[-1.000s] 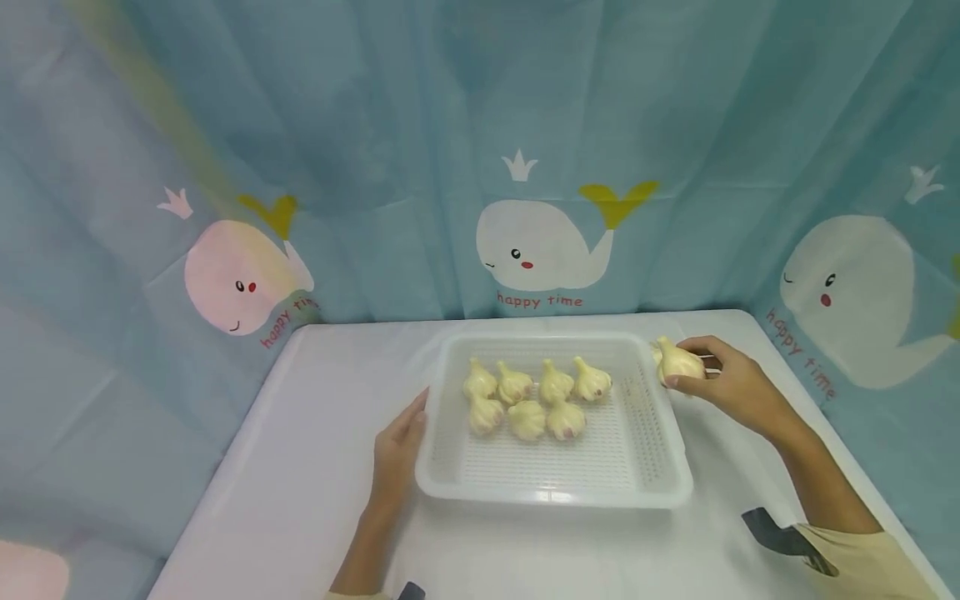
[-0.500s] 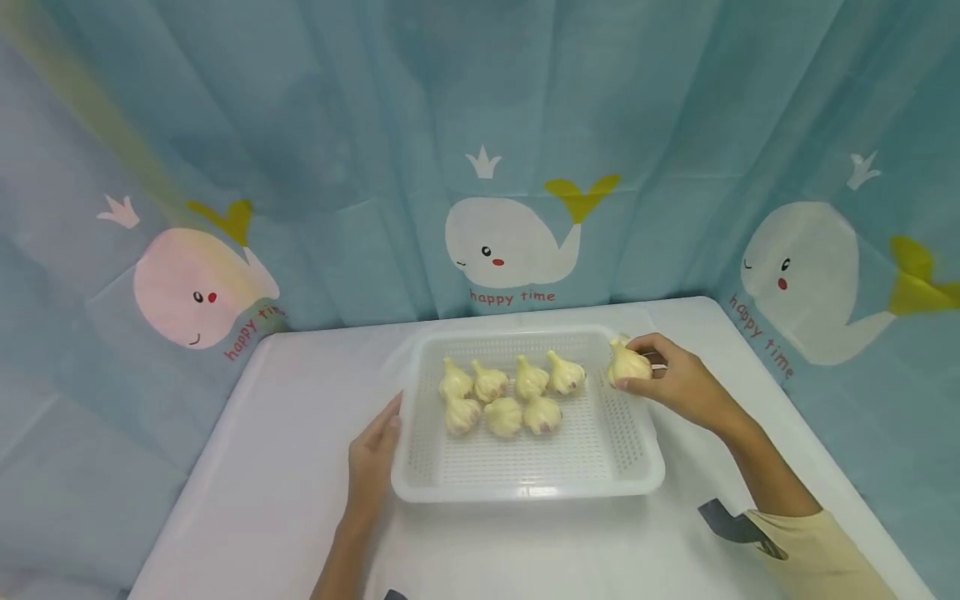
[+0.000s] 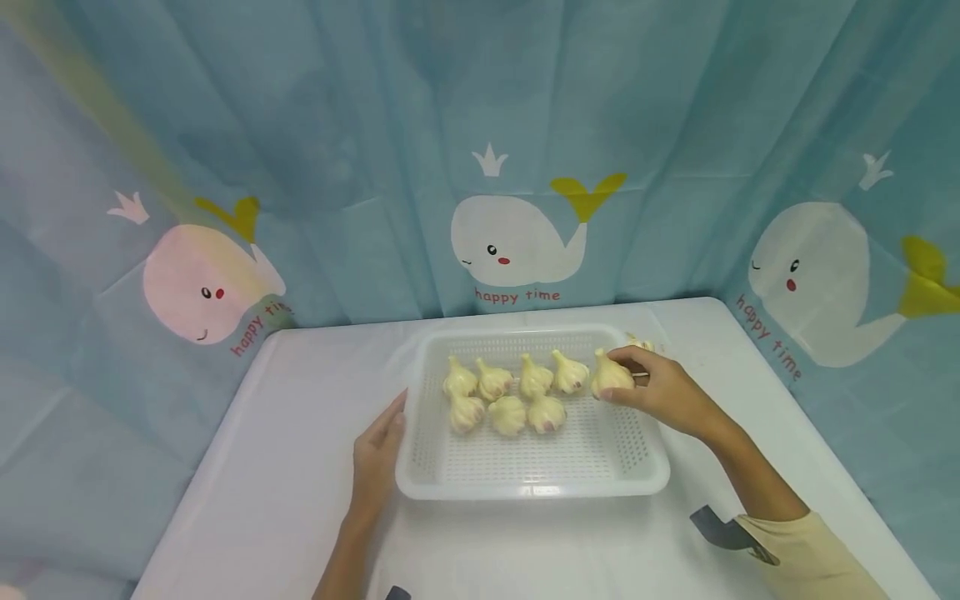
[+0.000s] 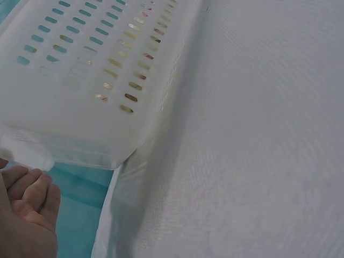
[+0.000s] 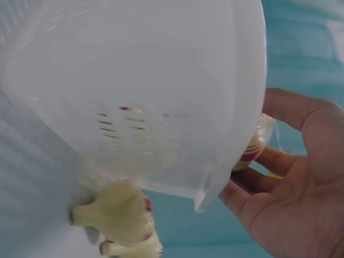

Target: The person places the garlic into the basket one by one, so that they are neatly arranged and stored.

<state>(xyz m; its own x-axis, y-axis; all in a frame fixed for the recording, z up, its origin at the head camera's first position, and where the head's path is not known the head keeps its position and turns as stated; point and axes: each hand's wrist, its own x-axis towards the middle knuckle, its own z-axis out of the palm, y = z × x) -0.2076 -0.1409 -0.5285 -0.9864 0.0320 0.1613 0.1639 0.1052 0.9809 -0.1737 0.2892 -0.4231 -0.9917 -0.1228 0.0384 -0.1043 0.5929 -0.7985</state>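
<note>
A white slotted plastic basket (image 3: 592, 483) stands on the table with several pale garlic bulbs (image 3: 507, 415) in two rows inside. My right hand (image 3: 671, 392) pinches another garlic bulb (image 3: 610, 379) over the basket's right side, right of the back row. From the right wrist view, the rim partly hides that bulb. At the basket's left rim, my left hand (image 3: 377, 454) has its fingers extended along the edge; the left wrist view shows those fingers (image 4: 35, 196) right under the rim.
Outside the basket's far right corner, loose garlic bulbs (image 5: 118, 212) lie on the white-covered table (image 3: 300, 450), mostly hidden by my right hand in the head view. A blue whale-print curtain (image 3: 375, 208) hangs behind the table.
My right hand has carried the garlic bulb leftward from outside the basket's right edge to over its inside. My left hand has stayed at the left rim; the head view has shifted slightly.
</note>
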